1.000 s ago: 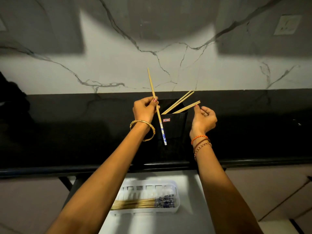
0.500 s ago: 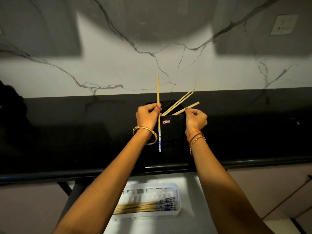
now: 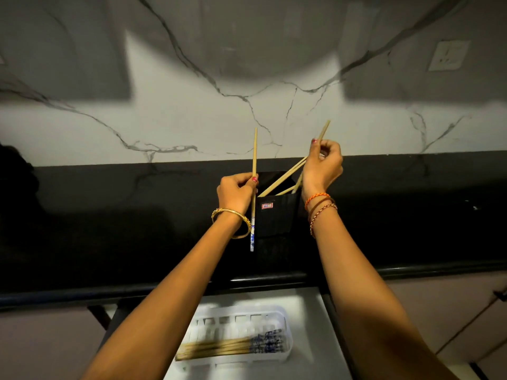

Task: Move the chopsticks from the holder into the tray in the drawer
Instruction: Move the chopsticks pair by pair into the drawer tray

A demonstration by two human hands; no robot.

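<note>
Nearest, in the open drawer (image 3: 310, 338), the white tray (image 3: 285, 319) holds a bundle of chopsticks (image 3: 227, 348) lying flat, patterned ends to the right. Beyond it both forearms reach up over the edge of the black tabletop (image 3: 109, 229) to the black holder (image 3: 277, 215) standing near the wall.

The left hand (image 3: 236, 192) is curled just left of the holder, pinching 1 chopstick (image 3: 253, 187) about mid-length between thumb and fingertips, so it hangs near upright, blue-patterned end down, clear of the holder. The right hand (image 3: 322, 165), wrist bent above the holder's far right corner, pinches a second stick (image 3: 325, 131) near its upper end; its lower part is hidden behind the hand, so I cannot tell whether it has left the holder. About 2 more sticks (image 3: 282, 178) lean in the holder, tips to the right.

These look light, stiff and smooth, likely to swivel or slip in a loose pinch. A hold nearer the middle should steady each for the carry down to the tray.
</note>
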